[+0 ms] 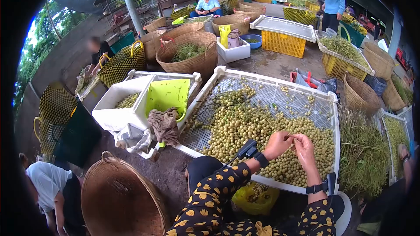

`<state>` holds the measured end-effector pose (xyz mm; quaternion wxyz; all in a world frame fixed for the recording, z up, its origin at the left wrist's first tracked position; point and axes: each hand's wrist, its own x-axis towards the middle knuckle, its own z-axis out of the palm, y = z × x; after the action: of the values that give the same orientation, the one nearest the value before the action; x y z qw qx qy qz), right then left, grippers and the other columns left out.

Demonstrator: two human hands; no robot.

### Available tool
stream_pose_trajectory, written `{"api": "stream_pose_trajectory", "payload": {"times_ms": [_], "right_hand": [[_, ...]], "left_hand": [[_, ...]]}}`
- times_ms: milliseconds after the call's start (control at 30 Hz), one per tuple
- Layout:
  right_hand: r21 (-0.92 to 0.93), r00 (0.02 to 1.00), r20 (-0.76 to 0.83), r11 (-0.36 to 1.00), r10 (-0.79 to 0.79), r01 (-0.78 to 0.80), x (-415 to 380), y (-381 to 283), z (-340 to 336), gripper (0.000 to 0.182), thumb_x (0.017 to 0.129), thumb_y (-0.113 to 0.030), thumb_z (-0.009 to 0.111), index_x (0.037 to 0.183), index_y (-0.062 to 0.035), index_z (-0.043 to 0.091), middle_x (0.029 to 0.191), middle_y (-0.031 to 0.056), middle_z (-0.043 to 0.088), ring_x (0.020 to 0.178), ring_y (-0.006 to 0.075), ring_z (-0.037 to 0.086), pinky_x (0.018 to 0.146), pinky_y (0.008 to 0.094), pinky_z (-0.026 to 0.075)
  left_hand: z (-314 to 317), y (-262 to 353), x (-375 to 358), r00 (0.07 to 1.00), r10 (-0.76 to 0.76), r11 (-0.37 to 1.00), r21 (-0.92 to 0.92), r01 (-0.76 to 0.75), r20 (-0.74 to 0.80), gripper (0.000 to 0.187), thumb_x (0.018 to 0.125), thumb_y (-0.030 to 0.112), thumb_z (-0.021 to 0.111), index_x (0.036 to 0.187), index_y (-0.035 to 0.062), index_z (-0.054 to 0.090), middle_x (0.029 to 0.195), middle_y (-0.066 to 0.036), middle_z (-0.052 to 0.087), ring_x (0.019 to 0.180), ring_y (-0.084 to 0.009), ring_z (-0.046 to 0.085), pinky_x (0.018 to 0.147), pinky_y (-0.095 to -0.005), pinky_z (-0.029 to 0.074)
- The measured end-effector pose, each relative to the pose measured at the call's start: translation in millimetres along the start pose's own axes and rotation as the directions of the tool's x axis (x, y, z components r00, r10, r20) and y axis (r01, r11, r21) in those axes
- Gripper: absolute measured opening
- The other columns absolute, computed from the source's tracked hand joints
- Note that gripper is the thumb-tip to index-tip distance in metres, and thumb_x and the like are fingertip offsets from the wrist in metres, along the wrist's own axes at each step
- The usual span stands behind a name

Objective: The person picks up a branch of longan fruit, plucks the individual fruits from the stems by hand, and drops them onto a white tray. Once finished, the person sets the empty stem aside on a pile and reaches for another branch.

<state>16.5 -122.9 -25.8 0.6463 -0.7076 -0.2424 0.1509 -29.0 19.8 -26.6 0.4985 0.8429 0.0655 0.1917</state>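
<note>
My left hand [277,144] and my right hand [304,145] meet over the near part of a white mesh tray [306,98] heaped with small yellow-green round fruits [245,126]. Both hands pinch a thin stem between their fingertips; what hangs on it is too small to tell. Each wrist wears a black strap with a device. My sleeves are black with yellow leaf print. Bare twigs lie on the fruit heap at the tray's far left.
A yellow-green dustpan [168,96] and a brown rag [165,124] rest on a white foam box [116,105] to the left. Woven baskets [118,199] stand around. A pile of stripped stems [363,153] lies right. Other people sit and stand nearby.
</note>
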Motion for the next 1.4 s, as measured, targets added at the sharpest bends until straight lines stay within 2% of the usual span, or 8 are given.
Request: {"api": "stream_pose_trajectory", "payload": {"times_ms": [233,433,700,900,1067,1133,1167,1400], "right_hand": [[-0.571,0.887,0.078,0.709,-0.455,0.414,-3.7,-8.0,0.8,0.015,0.087,-0.001,0.049,0.102,0.0,0.053,0.087,0.0104,0.06,0.071,0.0161,0.057,0.063,0.0295,0.046],[-0.088,0.999,0.02,0.996,-0.029,0.031,-4.7,-7.9,1.7,0.01,0.093,-0.009,0.047,0.1,-0.0035,0.052,0.079,0.003,0.055,0.063,0.0088,0.052,0.054,0.0236,0.041],[0.135,0.993,0.067,0.985,0.1,-0.108,-11.6,-21.6,-2.9,0.013,0.094,-0.011,0.047,0.102,-0.0018,0.051,0.082,0.001,0.05,0.063,0.0066,0.048,0.052,0.0221,0.037],[-0.66,0.877,0.054,0.642,-0.477,0.39,-10.3,-0.1,-14.3,0.011,0.088,-0.001,0.042,0.097,0.0018,0.049,0.082,0.0165,0.054,0.07,0.0289,0.055,0.061,0.0384,0.046],[-0.733,0.996,0.086,0.675,-0.027,0.081,-28.6,-9.6,-13.4,0.016,0.085,-0.003,0.042,0.097,-0.0022,0.052,0.075,0.0182,0.054,0.069,0.0344,0.057,0.06,0.0455,0.046],[-0.836,0.921,0.305,0.395,-0.243,0.381,-24.3,44.8,-19.9,0.019,0.087,-0.006,0.044,0.103,-0.0036,0.053,0.077,0.0165,0.058,0.068,0.0334,0.059,0.061,0.0448,0.048],[-0.757,0.941,0.216,0.564,-0.26,0.33,-24.3,66.4,-15.8,0.022,0.087,-0.008,0.046,0.107,-0.0043,0.052,0.083,0.018,0.06,0.074,0.0331,0.06,0.065,0.0434,0.05],[-0.623,0.994,0.102,0.776,-0.046,0.1,-43.1,39.4,-9.5,0.019,0.085,-0.01,0.049,0.102,-0.0046,0.054,0.081,0.0174,0.06,0.074,0.0333,0.06,0.065,0.0437,0.049]], "left_hand": [[0.0,2.9,-2.4,0.987,0.156,0.987,0.039,-0.155,-0.029,0.018,0.079,0.016,0.058,0.073,-0.0015,0.057,0.068,-0.021,0.056,0.063,-0.0384,0.056,0.057,-0.0441,0.043],[-7.2,6.9,-3.1,0.924,-0.264,0.85,-0.385,0.359,0.278,0.021,0.087,0.019,0.057,0.079,0.0005,0.062,0.062,-0.001,0.055,0.051,-0.0072,0.05,0.04,-0.027,0.037],[-14.4,10.2,-7.1,0.877,-0.328,0.667,-0.571,0.479,0.352,0.013,0.086,0.014,0.057,0.093,0.0031,0.061,0.071,-0.001,0.056,0.049,-0.0079,0.048,0.043,-0.0215,0.038],[-17.5,13.4,-0.8,0.987,-0.099,0.946,-0.295,0.133,0.128,0.016,0.091,0.018,0.052,0.085,0.0038,0.056,0.07,-0.002,0.058,0.05,-0.0079,0.048,0.046,-0.0227,0.037],[-17.6,75.7,-6.9,0.954,0.186,0.968,-0.211,-0.137,0.234,0.014,0.092,0.009,0.044,0.082,0.0019,0.05,0.073,-0.007,0.061,0.067,-0.0138,0.058,0.063,-0.0283,0.045],[-7.3,96.5,-7.0,0.911,0.321,0.929,-0.273,-0.249,0.261,0.012,0.093,0.009,0.044,0.084,0.0025,0.049,0.073,-0.006,0.06,0.061,-0.0116,0.055,0.057,-0.0263,0.043],[2.3,111.2,-6.9,0.875,0.399,0.895,-0.321,-0.309,0.272,0.011,0.093,0.009,0.044,0.085,0.0027,0.049,0.072,-0.006,0.06,0.058,-0.0104,0.053,0.054,-0.0253,0.042],[34.9,210.5,-49.1,0.666,0.264,0.296,-0.716,0.632,0.697,0.007,0.093,0.016,0.05,0.09,0.0104,0.05,0.078,-0.005,0.061,0.041,-0.0048,0.033,0.043,-0.021,0.033]]}}
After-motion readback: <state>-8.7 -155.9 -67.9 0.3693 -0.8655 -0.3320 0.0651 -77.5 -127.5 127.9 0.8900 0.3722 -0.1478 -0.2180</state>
